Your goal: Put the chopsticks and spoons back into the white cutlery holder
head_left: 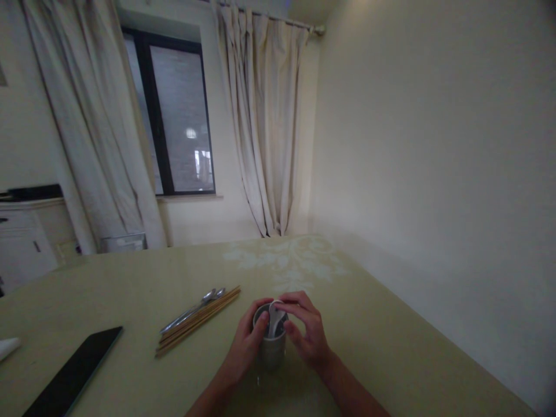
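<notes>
A small grey cup [270,347] stands upright on the pale yellow-green bench [130,289], near its front edge and right of a bundle of chopsticks. A white spoon [274,319] sits inside it, handle leaning up past the rim, bowl end hidden below. The left hand [244,347] wraps the cup's left side; the right hand [307,333] pinches the spoon's top with its fingers [290,303].

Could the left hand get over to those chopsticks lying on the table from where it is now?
Probably yes. The left hand is wrapped around the cup, and the chopsticks lie just to its left on the table with only bare surface between. It would have to let go of the cup first.
</notes>
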Demonstrator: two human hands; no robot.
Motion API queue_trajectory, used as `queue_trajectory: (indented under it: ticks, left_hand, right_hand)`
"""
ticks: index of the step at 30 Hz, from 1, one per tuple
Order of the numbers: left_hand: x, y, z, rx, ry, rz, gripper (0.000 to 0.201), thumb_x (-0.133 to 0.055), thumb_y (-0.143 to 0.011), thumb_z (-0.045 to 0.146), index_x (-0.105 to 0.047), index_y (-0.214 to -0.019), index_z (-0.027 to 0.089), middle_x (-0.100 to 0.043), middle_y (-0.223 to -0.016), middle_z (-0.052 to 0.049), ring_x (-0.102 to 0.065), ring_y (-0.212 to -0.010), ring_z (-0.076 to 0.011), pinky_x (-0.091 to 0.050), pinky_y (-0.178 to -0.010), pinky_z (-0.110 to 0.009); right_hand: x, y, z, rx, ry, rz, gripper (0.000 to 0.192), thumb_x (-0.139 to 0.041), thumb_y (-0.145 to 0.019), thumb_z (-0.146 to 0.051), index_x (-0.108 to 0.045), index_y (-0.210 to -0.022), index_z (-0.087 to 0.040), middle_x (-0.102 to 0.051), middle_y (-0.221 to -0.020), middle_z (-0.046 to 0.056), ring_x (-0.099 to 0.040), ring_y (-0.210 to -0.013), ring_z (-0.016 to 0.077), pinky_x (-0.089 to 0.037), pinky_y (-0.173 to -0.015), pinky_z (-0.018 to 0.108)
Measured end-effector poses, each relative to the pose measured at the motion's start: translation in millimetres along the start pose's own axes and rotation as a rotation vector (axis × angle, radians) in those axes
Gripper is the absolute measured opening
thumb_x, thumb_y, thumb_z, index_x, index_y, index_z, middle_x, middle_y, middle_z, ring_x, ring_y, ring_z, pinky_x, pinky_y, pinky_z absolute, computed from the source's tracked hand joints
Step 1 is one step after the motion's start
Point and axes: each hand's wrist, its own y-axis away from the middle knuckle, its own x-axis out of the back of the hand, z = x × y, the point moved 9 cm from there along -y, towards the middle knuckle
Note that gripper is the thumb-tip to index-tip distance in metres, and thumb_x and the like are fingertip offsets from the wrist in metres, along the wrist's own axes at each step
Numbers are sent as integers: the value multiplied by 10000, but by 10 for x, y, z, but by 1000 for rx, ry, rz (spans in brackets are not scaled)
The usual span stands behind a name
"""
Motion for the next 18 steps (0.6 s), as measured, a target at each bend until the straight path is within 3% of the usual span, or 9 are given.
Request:
queue_trajectory:
  ticks: [8, 14, 18]
  left_hand:
    - [12, 18, -105, 18, -40, -30, 643, -557, -927, 756, -704, -1266, 231, -773, -1175, -115, -714, -1031, -283, -539, -940, -387]
    - [59, 41, -60, -4, 34, 21, 750, -595, -844, 836, -690, -1306, 253, -727, -1328, -126, -650, -1235, -333, -519, -1058, -413]
    - [62, 36, -102, -3, 54, 30, 758, -609, -839, 834, -683, -1312, 246, -716, -1364, -131, -637, -1276, -340, -510, -1095, -434]
  right_hand:
    - [328, 30, 444, -248, -202, 342, 405, -492, -1090, -488, -821, -1179, -270, -663, -1255, 111, -654, -1188, 286, -548, -1037, 463]
    - [247, 143, 849, -388, -437, 480, 425, -550, -1044, -564, -839, -1129, -265, -655, -1339, 102, -644, -1252, 291, -537, -1094, 494]
    - [175, 174, 965, -455, -504, 491, 454, -616, -995, -610, -849, -1097, -235, -689, -1309, 118, -664, -1234, 300, -557, -1073, 491]
